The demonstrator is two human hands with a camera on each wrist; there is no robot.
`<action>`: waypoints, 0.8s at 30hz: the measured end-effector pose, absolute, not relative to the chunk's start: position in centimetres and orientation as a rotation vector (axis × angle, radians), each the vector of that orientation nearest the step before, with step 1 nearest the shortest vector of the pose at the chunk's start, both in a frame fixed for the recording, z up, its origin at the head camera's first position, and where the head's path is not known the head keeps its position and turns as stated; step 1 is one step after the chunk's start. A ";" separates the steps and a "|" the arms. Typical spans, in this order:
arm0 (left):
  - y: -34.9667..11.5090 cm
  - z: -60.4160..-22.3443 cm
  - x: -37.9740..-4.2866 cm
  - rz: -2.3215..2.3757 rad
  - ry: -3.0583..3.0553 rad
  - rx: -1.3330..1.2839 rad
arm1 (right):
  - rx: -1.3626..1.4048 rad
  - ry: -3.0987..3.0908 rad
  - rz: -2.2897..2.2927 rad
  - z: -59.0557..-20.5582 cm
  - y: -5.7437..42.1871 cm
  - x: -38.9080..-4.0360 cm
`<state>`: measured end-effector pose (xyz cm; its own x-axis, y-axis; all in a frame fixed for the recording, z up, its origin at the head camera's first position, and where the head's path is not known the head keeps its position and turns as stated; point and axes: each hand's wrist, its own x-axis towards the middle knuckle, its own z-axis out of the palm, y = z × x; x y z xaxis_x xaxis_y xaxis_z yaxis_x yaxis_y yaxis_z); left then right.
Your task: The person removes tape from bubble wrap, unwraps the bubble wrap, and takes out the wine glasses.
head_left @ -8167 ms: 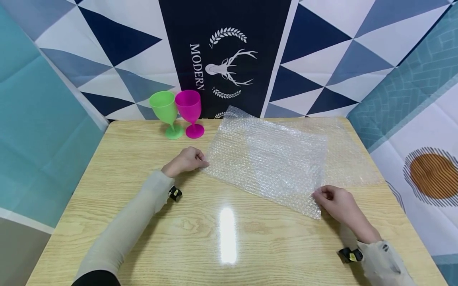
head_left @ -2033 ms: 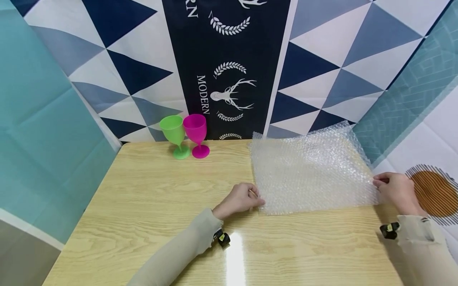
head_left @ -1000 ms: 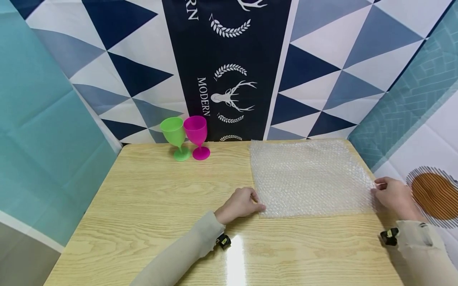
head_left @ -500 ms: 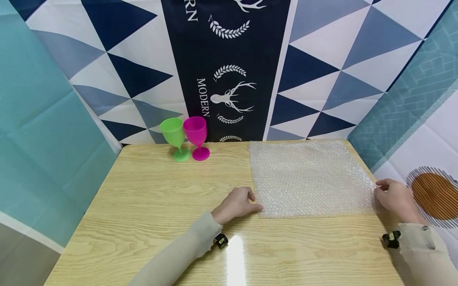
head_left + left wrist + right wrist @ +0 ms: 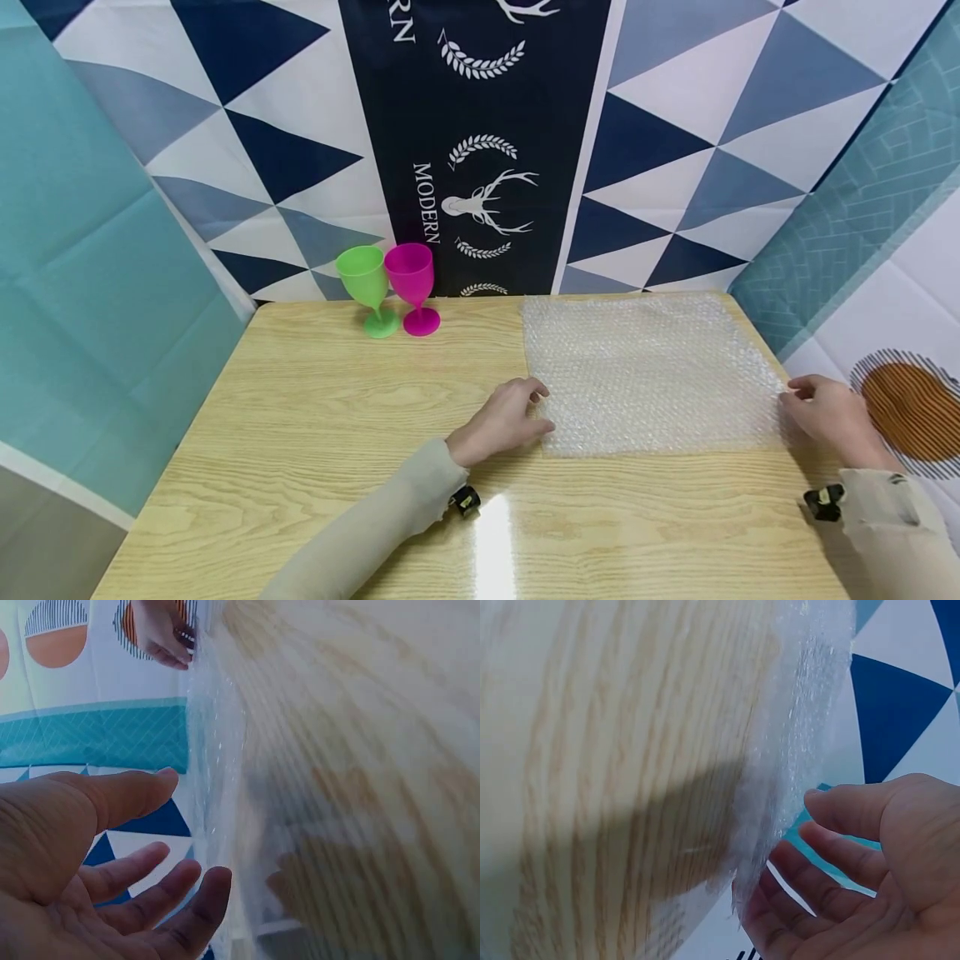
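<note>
A clear sheet of bubble wrap (image 5: pixel 660 375) lies flat on the right half of the wooden table, its far edge near the wall. At its near left corner is my left hand (image 5: pixel 502 422), thumb and fingers spread apart with nothing between them in the left wrist view. Beside the sheet's right edge sits my right hand (image 5: pixel 828 417). In the right wrist view its thumb stands away from the fingers (image 5: pixel 810 881), and some fingertips are close to the bubble wrap edge (image 5: pixel 780 772). Whether they touch it I cannot tell.
A green goblet (image 5: pixel 366 283) and a magenta goblet (image 5: pixel 412 283) stand upright side by side at the back left of the table (image 5: pixel 315 433). Patterned cloth walls (image 5: pixel 480 150) rise behind and on both sides.
The upper bubble wrap sheet was carried right and laid flat over another sheet at the back right. Both hands moved right with it; the left fingers have since spread off its corner.
</note>
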<state>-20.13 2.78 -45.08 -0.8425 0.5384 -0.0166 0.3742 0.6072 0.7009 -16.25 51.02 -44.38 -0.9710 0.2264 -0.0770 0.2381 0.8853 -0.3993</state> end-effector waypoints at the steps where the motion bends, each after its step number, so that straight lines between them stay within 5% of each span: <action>1: 3.0 -45.1 -20.1 1.050 2.594 0.774 | 0.360 3.017 -0.647 -44.3 51.0 -16.3; 24: 5.6 -45.0 -20.3 0.423 2.642 1.172 | 0.336 3.050 -0.640 -44.6 51.3 -16.6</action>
